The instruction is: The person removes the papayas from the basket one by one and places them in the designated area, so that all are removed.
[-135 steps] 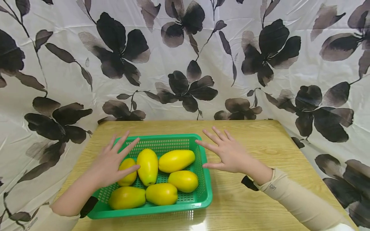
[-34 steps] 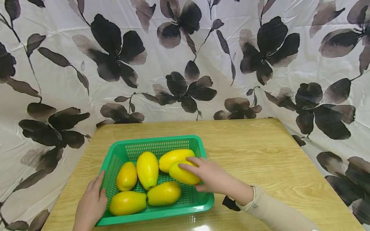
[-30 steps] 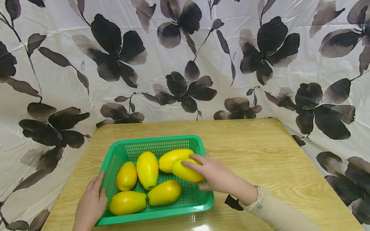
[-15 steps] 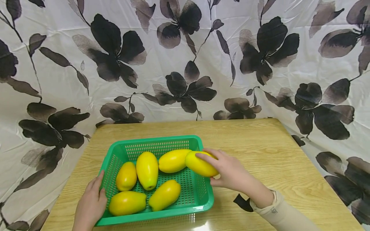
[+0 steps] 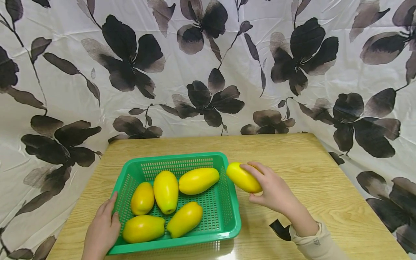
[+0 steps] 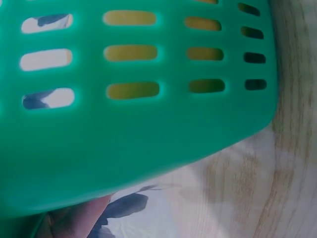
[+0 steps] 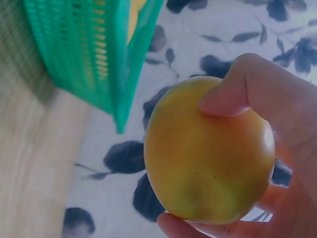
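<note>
A yellow papaya [image 5: 238,177] is in my right hand [image 5: 276,190], held just outside the right rim of the green plastic basket [image 5: 234,213]. The right wrist view shows the thumb pressed on one side of this papaya [image 7: 208,158] and fingers round the other. My left hand [image 5: 101,231] grips the basket's left rim; in the left wrist view the perforated wall [image 6: 133,134] hides most of it. Inside the basket lie several more papayas, among them one at the back right [image 5: 199,181] and one at the front [image 5: 185,219].
The basket stands on the left part of a wooden table [image 5: 292,159]. A white cloth [image 5: 253,21] with dark flowers hangs behind and along both sides. A black strap [image 5: 280,230] sits at my right wrist, by the beige sleeve [image 5: 315,242].
My right hand has lifted a papaya from the basket's right side and carried it right, past the rim. The front papaya has turned slightly. Earlier, both hands were spread; the left now holds the rim.
</note>
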Demonstrator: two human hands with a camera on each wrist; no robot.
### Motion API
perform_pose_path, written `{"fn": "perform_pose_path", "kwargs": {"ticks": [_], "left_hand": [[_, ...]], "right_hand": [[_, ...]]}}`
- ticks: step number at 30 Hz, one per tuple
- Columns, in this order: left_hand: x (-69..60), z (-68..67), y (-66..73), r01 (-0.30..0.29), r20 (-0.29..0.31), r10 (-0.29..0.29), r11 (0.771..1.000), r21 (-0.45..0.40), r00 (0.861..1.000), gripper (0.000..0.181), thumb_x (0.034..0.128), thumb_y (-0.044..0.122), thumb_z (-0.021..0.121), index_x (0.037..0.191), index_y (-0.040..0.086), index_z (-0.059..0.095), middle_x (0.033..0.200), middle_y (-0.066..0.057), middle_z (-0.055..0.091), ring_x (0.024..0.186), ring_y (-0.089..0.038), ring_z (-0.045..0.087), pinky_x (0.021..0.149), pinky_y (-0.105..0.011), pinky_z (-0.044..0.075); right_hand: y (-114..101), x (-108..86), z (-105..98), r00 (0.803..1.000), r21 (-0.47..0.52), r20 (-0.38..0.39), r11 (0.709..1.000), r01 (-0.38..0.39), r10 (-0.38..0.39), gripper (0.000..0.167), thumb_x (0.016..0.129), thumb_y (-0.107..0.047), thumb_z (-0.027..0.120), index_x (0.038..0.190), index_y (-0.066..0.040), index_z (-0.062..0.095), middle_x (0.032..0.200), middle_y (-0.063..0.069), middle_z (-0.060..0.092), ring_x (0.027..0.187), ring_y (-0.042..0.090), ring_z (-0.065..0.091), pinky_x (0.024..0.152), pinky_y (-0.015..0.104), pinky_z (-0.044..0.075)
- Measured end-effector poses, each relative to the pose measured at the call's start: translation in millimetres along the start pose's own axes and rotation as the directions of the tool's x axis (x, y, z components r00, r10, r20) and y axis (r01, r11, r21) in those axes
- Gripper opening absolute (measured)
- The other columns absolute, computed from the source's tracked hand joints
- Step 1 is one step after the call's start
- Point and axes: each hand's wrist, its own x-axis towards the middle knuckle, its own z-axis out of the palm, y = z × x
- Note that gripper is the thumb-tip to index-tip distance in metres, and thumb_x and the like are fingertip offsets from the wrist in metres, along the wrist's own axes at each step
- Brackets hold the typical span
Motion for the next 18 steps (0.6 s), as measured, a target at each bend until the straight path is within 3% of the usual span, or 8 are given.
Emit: {"fn": "perform_pose_path", "kwargs": {"ticks": [8, 18], "left_hand": [[0.1, 0.6, -0.4, -0.002, -0.008, 0.002, 1.000, -0.004, 1.000, 0.057, 0.0898, 0.000, 0.040, 0.143, -0.003, 0.020, 0.130, -0.037, 0.031, 0.110, -0.057, 0.037, 0.082, -0.068, 0.034], [-0.5, 0.6, 0.1, -0.007, -0.020, 0.007, 1.000, -0.004, 1.000, 0.056, 0.0893, 0.000, 0.040, 0.142, -0.004, 0.021, 0.129, -0.037, 0.032, 0.110, -0.056, 0.038, 0.082, -0.067, 0.034]], "right_hand": [[18, -5.0, 12, 0.997, 0.011, -0.040, 0.998, -0.060, 0.060, 0.080, 0.059, -0.015, 0.075, 0.132, -0.018, 0.045, 0.128, 0.007, 0.047, 0.104, 0.029, 0.052, 0.078, 0.047, 0.048], [42, -13.2, 46, 0.988, 0.053, -0.045, 0.988, -0.148, 0.150, 0.079, 0.059, -0.014, 0.075, 0.132, -0.018, 0.045, 0.126, 0.011, 0.049, 0.103, 0.035, 0.052, 0.079, 0.051, 0.047]]}}
